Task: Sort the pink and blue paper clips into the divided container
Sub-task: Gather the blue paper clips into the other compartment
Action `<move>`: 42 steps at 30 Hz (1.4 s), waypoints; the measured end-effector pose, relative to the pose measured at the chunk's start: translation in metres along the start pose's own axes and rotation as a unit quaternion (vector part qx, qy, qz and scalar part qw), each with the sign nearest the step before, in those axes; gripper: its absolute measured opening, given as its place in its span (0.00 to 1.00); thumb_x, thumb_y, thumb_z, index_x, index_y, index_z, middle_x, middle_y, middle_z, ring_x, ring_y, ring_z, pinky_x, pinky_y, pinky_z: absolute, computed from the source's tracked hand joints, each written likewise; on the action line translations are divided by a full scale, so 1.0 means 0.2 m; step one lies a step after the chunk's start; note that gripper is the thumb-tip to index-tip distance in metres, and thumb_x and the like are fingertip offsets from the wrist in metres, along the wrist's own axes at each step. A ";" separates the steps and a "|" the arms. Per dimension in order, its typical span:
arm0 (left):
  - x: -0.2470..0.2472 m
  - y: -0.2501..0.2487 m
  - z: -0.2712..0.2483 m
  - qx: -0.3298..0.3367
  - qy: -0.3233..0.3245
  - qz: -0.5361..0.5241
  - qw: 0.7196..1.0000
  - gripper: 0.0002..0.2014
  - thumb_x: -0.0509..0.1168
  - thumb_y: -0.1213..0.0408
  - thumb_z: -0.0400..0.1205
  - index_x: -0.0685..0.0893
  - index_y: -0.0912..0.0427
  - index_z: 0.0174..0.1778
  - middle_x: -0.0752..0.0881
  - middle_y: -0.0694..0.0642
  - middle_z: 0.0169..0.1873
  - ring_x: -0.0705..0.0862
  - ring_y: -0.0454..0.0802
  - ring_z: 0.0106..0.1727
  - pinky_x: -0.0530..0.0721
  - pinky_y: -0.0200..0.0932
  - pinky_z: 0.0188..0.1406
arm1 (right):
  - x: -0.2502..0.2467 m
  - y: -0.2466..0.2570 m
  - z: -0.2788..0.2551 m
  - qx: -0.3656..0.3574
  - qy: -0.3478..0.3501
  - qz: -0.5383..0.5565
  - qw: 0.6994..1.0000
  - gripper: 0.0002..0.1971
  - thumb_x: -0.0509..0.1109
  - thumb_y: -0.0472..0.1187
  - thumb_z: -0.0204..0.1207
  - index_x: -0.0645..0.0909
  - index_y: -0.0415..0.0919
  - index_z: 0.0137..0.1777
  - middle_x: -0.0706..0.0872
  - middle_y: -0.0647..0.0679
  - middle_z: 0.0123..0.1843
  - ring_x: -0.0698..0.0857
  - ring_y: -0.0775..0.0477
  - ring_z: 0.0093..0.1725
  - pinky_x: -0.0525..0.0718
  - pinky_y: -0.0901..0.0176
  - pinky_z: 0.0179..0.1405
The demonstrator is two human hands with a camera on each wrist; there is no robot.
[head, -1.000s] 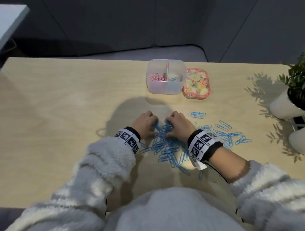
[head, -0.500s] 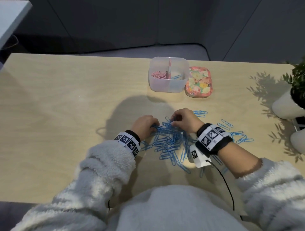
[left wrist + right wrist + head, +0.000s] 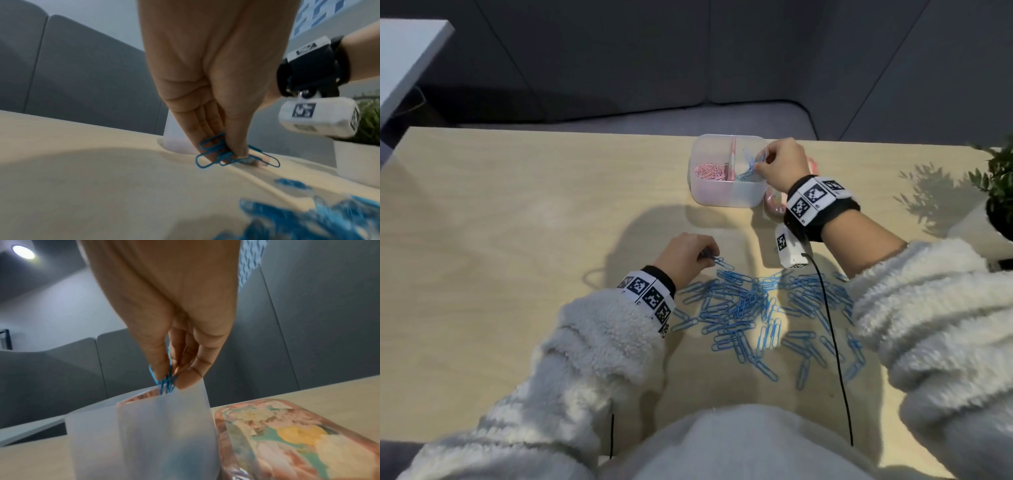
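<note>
Now the right hand (image 3: 784, 164) pinches blue clips (image 3: 167, 382) over the right compartment of the divided container (image 3: 726, 195) at the counter's (image 3: 517, 212) far edge (pink clips (image 3: 710, 170) lie left); the left hand (image 3: 685, 260) pinches clips (image 3: 216, 154) beside the blue pile (image 3: 756, 308).

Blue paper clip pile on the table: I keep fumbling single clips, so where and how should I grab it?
Pinch a bunch from the pile's tangled middle, coming straight down. Clips there overlap and stand proud; edge ones lie flat on the table, likely harder for fingers to lift.
</note>
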State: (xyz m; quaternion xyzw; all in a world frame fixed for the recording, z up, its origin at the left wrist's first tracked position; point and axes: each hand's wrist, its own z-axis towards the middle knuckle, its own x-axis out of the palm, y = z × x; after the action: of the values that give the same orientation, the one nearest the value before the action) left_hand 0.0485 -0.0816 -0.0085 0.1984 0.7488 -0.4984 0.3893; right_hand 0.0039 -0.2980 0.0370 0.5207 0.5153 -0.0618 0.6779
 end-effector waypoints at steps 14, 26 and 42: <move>-0.22 -0.34 0.67 -0.052 -0.152 -0.022 0.987 0.09 0.65 0.69 0.78 0.84 0.62 0.53 0.86 0.60 0.54 0.82 0.57 0.57 0.77 0.43 0.54 | -0.10 -0.31 -0.33 0.006 -0.056 0.153 0.987 0.09 0.64 0.33 0.73 0.87 0.35 0.41 0.89 0.35 0.41 0.87 0.37 0.39 0.86 0.42 0.46; -0.21 -0.24 0.34 0.032 -0.108 -0.018 0.993 0.09 0.63 0.68 0.79 0.85 0.62 0.52 0.86 0.59 0.53 0.82 0.54 0.51 0.74 0.40 0.52 | 0.04 -0.46 -0.51 0.024 0.057 0.092 0.994 0.08 0.65 0.33 0.75 0.86 0.36 0.46 0.89 0.44 0.44 0.88 0.39 0.47 0.84 0.48 0.52; 0.16 0.20 -0.62 -0.190 -0.035 -0.017 0.981 0.09 0.65 0.69 0.77 0.80 0.62 0.53 0.82 0.61 0.50 0.80 0.57 0.50 0.73 0.41 0.48 | 0.52 -0.06 -0.81 -0.303 0.262 -0.266 0.877 0.17 0.58 0.46 0.81 0.77 0.40 0.65 0.76 0.40 0.64 0.73 0.36 0.64 0.73 0.45 0.58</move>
State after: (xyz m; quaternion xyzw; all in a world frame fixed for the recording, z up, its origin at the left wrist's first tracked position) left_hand 0.0090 0.0452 -0.0317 0.0906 0.8190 -0.3605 0.4370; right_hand -0.0586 -0.1317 -0.0387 0.1300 0.7870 0.0578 0.6004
